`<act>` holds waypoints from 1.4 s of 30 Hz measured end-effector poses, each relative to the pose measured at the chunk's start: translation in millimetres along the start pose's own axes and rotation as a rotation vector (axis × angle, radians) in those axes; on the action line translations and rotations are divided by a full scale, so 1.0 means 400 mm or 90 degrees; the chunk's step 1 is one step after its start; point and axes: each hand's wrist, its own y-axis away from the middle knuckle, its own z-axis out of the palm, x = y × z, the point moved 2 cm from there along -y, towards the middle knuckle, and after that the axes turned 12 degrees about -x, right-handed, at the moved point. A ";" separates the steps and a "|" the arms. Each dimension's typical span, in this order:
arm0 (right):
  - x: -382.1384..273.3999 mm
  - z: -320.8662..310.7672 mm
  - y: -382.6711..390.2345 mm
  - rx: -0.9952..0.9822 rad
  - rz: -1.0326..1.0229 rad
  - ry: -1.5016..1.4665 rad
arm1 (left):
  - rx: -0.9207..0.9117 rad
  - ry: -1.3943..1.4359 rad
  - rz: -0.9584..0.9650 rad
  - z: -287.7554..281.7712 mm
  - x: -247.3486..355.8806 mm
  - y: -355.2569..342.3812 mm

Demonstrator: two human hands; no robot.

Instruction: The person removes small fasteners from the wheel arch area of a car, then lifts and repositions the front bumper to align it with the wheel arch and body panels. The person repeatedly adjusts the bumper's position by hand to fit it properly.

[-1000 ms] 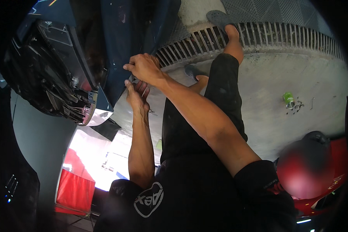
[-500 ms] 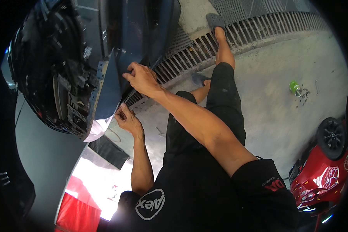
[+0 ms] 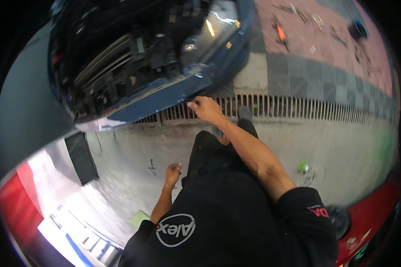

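While the right hand (image 3: 203, 108) rests its bent fingers on the lower edge of the blue car bumper (image 3: 173, 91) (just above a metal drain grate (image 3: 298, 109)), the left hand (image 3: 172, 172) hangs low, curled shut and holding nothing, over the grey concrete floor (image 3: 129, 164).

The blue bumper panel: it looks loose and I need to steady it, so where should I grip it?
Probably the lower edge of the blue bumper panel, coming from below: that thin lip faces the person, and the right hand already touches it there. The left hand hangs free.
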 end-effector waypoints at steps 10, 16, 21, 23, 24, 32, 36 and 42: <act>-0.148 0.191 -0.034 -0.179 -0.195 0.390 | 0.147 0.309 0.047 0.064 -0.263 0.031; -0.295 0.516 -0.115 -0.332 -0.136 0.516 | 0.195 0.596 -0.066 0.069 -0.593 0.024; -0.370 0.788 -0.204 -0.370 -0.062 0.612 | 0.188 0.713 -0.206 -0.042 -0.899 0.060; -0.435 0.891 -0.223 -0.386 -0.046 0.591 | 0.251 0.762 -0.233 -0.150 -0.990 0.079; -0.477 0.942 -0.229 -0.386 -0.038 0.577 | 0.280 0.780 -0.240 -0.223 -1.027 0.082; -0.728 1.301 -0.401 -0.370 -0.097 0.594 | 0.381 0.783 -0.125 -0.856 -1.108 -0.046; -0.892 1.491 -0.537 -0.384 -0.056 0.578 | 0.368 0.754 -0.084 -1.081 -1.089 -0.193; -1.118 1.774 -0.804 -0.356 -0.155 0.551 | 0.238 0.688 -0.088 -1.207 -1.216 -0.353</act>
